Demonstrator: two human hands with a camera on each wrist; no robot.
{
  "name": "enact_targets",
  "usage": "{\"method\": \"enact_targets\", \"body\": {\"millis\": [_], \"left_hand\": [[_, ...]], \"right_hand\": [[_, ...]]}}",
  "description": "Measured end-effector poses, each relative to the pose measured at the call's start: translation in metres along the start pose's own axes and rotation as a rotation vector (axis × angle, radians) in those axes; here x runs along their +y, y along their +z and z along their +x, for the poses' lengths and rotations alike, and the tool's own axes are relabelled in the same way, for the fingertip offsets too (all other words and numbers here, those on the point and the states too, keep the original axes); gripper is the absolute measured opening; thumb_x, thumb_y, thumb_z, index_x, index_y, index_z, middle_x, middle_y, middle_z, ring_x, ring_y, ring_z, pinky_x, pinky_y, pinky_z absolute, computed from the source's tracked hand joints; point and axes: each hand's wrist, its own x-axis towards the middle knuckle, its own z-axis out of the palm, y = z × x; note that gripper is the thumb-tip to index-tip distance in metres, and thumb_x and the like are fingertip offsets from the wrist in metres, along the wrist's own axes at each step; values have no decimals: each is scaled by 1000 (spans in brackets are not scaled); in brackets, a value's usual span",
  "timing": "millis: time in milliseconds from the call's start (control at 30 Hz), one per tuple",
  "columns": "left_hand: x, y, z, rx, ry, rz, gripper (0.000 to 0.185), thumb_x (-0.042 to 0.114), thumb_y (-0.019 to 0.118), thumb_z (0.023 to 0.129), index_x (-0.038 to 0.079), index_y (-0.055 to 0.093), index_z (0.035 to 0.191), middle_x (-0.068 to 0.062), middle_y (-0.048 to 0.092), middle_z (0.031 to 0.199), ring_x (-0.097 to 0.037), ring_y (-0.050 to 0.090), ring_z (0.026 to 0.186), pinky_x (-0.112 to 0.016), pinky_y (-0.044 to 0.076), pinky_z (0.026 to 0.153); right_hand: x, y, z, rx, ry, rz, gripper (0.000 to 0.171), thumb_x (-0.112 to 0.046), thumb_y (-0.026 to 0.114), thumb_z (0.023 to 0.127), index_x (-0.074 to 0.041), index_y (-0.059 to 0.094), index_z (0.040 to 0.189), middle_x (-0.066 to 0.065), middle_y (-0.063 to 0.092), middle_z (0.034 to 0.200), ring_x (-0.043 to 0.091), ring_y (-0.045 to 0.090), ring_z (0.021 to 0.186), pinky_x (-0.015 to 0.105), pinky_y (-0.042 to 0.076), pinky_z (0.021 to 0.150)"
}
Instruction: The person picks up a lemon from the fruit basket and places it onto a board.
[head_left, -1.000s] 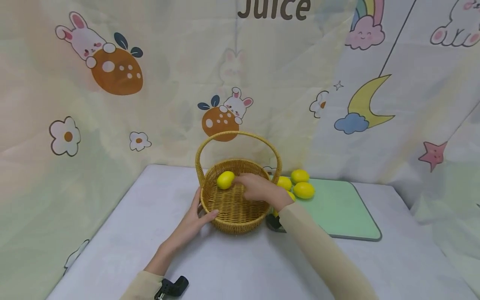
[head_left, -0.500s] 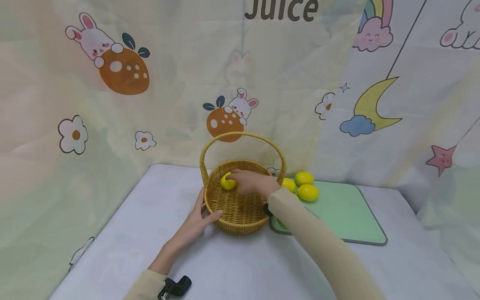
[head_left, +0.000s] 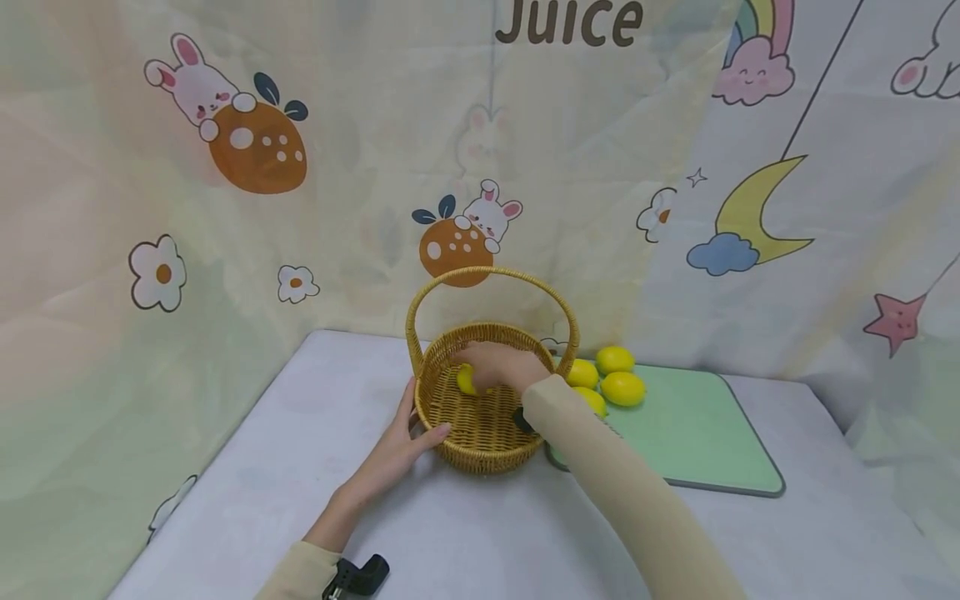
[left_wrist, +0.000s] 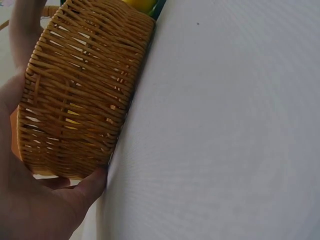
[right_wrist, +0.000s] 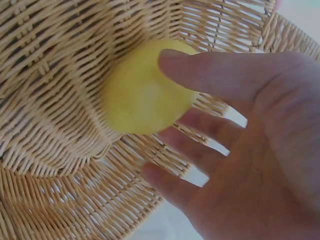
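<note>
— Setting down a lemon (right_wrist: 145,95), by the look of it: lying on the woven floor of the basket (head_left: 480,454), toward the far left wall.

— And the right hand (head_left: 501,367)?

— Down inside the basket, fingers (right_wrist: 200,67) spread and loose, gripping nothing; one fingertip just resting on the fruit.

— Left hand (head_left: 401,442)?

— Cupped round the outside of the basket wall, thumb at the front, holding it steady on the white table (head_left: 487,533).

— So roughly where in the job?

— Probably the release itself: fruit down, fingers slack. More lemons (head_left: 622,388) waiting in a cluster on the green cutting board (head_left: 697,433), just right of the basket.

— Needed next, then?

— Likely lifting clear under the tall handle (head_left: 491,273) without catching it, then reaching right. Keeping the brace on the wall meanwhile, since light wicker slides easily. Cannot tell whether the lemon has settled or might roll.
</note>
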Motion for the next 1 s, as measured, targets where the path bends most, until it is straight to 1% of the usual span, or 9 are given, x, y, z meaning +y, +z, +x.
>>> {"method": "enact_targets", "body": {"millis": [100,133,233,333,500,633,800,867,1000], "left_hand": [[0,0,0,1,0,3,98,52,66,91,51,-10,153,3,4,169,-33,14,155,-67,18,119],[1,0,1,3,0,4,99,51,67,91,50,-10,153,3,4,169,-33,14,155,-67,18,119],[2,0,1,4,4,9,98,50,66,92,50,-10,153,3,4,169,-34,15,155,-67,18,119],[2,0,1,4,8,8,98,50,66,92,50,-10,153,3,4,169,-34,15,155,-66,19,119],[2,0,0,5,5,5,99,52,67,90,51,-10,153,2,5,169,-35,15,154,-66,19,119],[1,1,1,5,1,5,97,51,66,91,53,-9,152,2,4,169,-34,12,155,-68,17,118],[1,2,1,-8,1,9,96,51,65,92,53,-10,152,3,4,169,-34,11,155,-69,15,118],[1,2,0,-12,2,15,97,52,65,92,50,-10,153,2,4,169,-34,11,155,-69,15,118],[2,2,0,-8,0,9,98,52,66,91,49,-10,154,2,4,169,-34,12,155,-69,16,118]], "right_hand": [[-3,4,-1,-54,-16,-16,55,-3,63,90,-20,57,142,0,54,146,17,52,115,34,47,95],[-4,5,-1,-70,-22,-20,53,-3,64,90,-19,59,140,0,57,143,17,52,112,33,47,94],[-6,8,-3,-96,-22,-37,50,-6,68,89,-20,61,137,-1,60,139,14,53,111,33,48,97],[-8,9,-6,-104,8,-19,51,-8,73,87,-20,62,135,-2,61,137,13,54,112,35,49,98],[-8,6,-9,-112,26,-11,50,-10,78,84,-18,63,131,-3,63,129,15,55,107,35,51,94],[-6,3,-14,-101,6,-42,49,-10,78,83,-18,64,129,-2,63,128,15,55,105,35,51,93],[-5,-1,-24,-87,-14,-63,53,-10,77,81,-19,63,131,-3,62,129,16,53,106,34,49,92],[-5,-4,-29,-73,-27,-66,53,-9,76,81,-21,62,132,-4,62,126,16,52,105,32,49,89],[-5,-14,-41,-3,-70,-41,53,-10,76,80,-21,63,130,-6,63,114,17,54,98,31,49,81]]}}
